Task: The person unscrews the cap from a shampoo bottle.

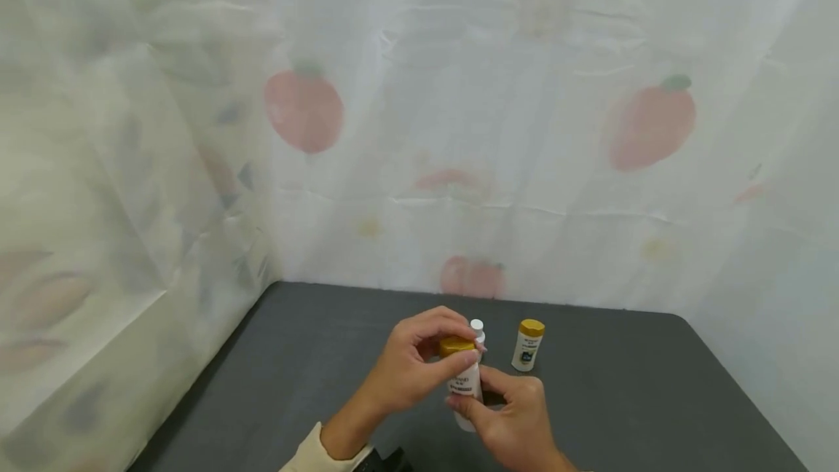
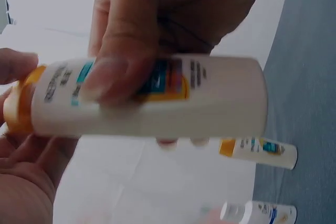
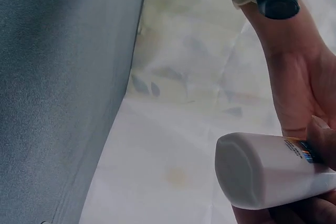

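Observation:
Over the table, both hands are on one white shampoo bottle [image 2: 220,98] with a gold cap [image 1: 455,346]. My left hand [image 1: 409,363] pinches the cap from the side, thumb in front and fingers behind. Lower down, my right hand [image 1: 518,414] grips the body, its thumb across the front label. The bottle is slightly tilted in the head view, and its base [image 3: 239,171] shows bare in the right wrist view. The cap looks seated on the bottle's neck.
A second gold-capped bottle [image 1: 526,348] stands on the dark table [image 1: 623,384], right of the hands. Behind the held bottle is a white-capped bottle [image 1: 477,326], partly hidden. Pale fruit-printed curtains [image 1: 472,93] hang behind and beside the table.

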Tool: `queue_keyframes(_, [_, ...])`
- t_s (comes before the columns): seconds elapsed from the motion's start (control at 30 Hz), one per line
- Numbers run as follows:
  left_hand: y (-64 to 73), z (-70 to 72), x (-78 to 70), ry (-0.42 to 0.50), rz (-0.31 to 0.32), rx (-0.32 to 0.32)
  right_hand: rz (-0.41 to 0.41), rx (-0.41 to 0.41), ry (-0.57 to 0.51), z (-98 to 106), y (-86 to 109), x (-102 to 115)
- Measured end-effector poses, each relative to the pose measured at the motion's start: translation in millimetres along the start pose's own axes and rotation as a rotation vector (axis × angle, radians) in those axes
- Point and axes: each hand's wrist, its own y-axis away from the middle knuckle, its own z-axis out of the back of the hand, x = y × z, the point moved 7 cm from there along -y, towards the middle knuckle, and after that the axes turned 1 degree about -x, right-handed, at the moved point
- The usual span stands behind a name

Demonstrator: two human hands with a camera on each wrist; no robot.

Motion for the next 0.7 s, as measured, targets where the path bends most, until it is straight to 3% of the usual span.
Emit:
queue_keyframes(0.2, [-2.9, -7.8, -3.3, -0.016, -0.051, 0.002, 0.017, 0.003, -0.015, 2, 0.9, 2])
queue_keyframes(0.47, [4.9, -4.4, 4.2, 0.059, 0.043, 0.02, -0.024, -0.021, -0.014, 9, 1.0, -3])
queue_keyframes(0.57, [6.0, -3.5, 6.2, 0.023, 0.06, 0.01, -0.056, -0.018, -0.01, 10, 2.6, -5])
queue_keyframes(0.7, [5.2, -3.5, 9.2, -0.027, 0.061, -0.03, -0.037, -0.002, -0.006, 9, 5.0, -3])
